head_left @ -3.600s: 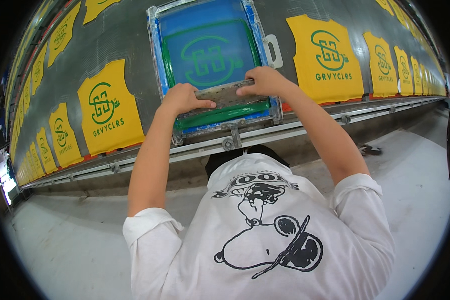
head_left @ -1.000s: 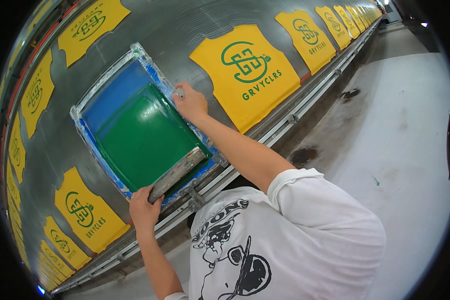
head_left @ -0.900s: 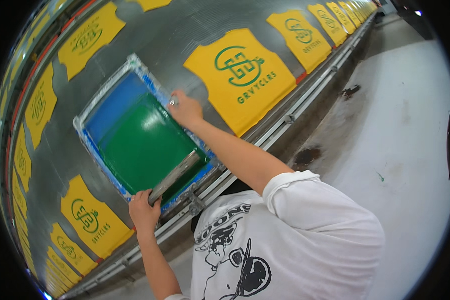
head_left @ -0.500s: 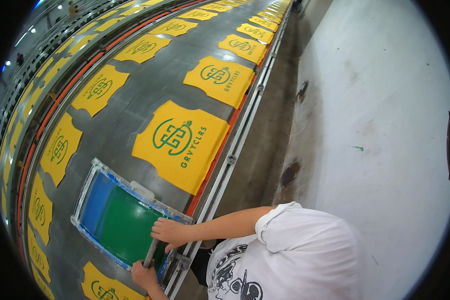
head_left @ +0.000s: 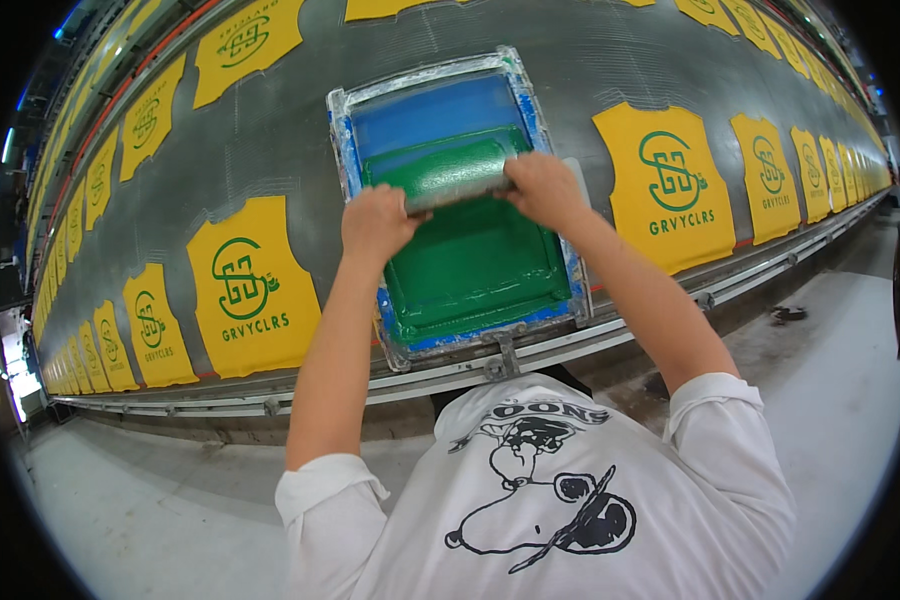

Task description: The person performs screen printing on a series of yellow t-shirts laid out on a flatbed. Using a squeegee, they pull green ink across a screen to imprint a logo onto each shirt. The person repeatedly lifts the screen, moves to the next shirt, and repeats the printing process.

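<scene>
A printing screen (head_left: pixel 342 150) with a paint-spattered frame lies on the long grey table in front of me. Green ink (head_left: pixel 475 270) covers its near and middle area, while the far end shows blue mesh (head_left: pixel 425 108). Across the middle of the screen runs a squeegee (head_left: pixel 460 192), held at both ends. My left hand (head_left: pixel 378 228) is closed around its left end, and my right hand (head_left: pixel 548 190) grips the right end. The fingers partly hide the bar, and whatever lies beneath the screen is hidden.
Yellow shirt-shaped cloth pieces with green prints lie in rows on the table (head_left: pixel 590 65), one piece (head_left: pixel 250 290) left of the screen and another (head_left: pixel 667 190) right of it. A metal rail (head_left: pixel 660 325) borders the near side. A white floor area (head_left: pixel 840 340) lies at right.
My view has turned to face the screen squarely. The squeegee has moved away from the screen's near end to its middle, with both hands still on it.
</scene>
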`<state>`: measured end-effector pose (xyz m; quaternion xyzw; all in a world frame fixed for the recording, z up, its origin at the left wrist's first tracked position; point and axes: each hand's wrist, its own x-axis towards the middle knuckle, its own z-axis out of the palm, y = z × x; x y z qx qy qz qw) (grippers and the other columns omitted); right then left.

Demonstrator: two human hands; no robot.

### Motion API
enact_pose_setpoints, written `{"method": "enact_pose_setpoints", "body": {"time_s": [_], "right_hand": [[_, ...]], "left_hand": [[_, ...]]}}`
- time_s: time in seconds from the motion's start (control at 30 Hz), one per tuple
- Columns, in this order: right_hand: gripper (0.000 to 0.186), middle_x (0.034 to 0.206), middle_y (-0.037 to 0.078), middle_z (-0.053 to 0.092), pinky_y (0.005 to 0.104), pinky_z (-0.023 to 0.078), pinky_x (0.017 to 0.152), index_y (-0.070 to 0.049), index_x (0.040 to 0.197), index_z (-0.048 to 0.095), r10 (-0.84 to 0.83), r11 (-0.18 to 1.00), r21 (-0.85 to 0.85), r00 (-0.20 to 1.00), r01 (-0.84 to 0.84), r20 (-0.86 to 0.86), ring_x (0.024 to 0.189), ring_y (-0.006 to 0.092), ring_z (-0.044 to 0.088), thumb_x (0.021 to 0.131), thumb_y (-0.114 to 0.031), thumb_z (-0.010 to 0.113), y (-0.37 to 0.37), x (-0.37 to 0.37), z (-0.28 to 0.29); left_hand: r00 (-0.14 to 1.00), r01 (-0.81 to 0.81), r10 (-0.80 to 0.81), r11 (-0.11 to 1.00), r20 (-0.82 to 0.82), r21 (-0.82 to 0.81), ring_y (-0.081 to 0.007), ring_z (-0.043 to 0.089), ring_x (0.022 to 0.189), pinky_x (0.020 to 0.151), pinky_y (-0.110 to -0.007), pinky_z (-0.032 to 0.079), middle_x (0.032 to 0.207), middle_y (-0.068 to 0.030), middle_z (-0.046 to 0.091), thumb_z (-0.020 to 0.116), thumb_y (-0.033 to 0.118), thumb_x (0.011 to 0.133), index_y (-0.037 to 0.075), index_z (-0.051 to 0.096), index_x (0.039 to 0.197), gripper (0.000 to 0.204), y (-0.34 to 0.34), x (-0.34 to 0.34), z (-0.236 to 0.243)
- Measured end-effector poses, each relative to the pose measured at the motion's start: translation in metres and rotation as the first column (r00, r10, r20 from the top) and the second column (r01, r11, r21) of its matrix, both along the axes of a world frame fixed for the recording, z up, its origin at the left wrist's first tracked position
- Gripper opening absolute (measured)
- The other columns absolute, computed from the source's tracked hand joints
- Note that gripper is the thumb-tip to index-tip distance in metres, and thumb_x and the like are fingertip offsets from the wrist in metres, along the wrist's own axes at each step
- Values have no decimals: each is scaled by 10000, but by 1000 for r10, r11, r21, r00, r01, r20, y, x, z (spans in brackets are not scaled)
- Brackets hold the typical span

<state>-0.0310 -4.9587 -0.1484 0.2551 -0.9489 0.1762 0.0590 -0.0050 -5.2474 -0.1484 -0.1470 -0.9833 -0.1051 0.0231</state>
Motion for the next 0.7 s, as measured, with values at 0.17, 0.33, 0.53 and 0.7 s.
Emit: {"method": "enact_pose_setpoints", "body": {"time_s": [0.17,0.33,0.53,0.7], "right_hand": [[354,859,137,647,505,491,743,-54,874,581,-2,999,55,1000,1,31,873,389,634,814,-319,807,4,-96,-11],[407,844,132,653,498,501,731,-54,852,582,-32,996,85,999,32,3,865,380,644,791,-375,825,-2,-127,-29],[426,816,100,671,481,538,732,-61,833,642,-15,987,158,999,23,-51,851,338,677,771,-442,822,-16,-131,-32],[439,776,86,633,463,508,670,-66,791,574,23,995,99,994,-12,-105,787,332,653,752,-411,843,-19,-126,-32]], "left_hand": [[969,-26,44,997,243,-73,-353,721,877,742,-474,580,872,-140,746,787,585,783,60,773,873,533,7,-101,14],[961,-42,78,990,264,-138,-341,725,849,709,-463,582,840,-132,743,751,647,781,69,774,867,585,7,-135,6],[962,-77,131,972,240,-220,-318,727,892,724,-450,576,893,-109,750,702,764,744,101,774,911,687,2,-137,-3],[988,-101,123,971,95,-215,-323,730,865,695,-449,573,874,-121,749,717,776,716,92,769,900,711,-5,-129,-16]]}}
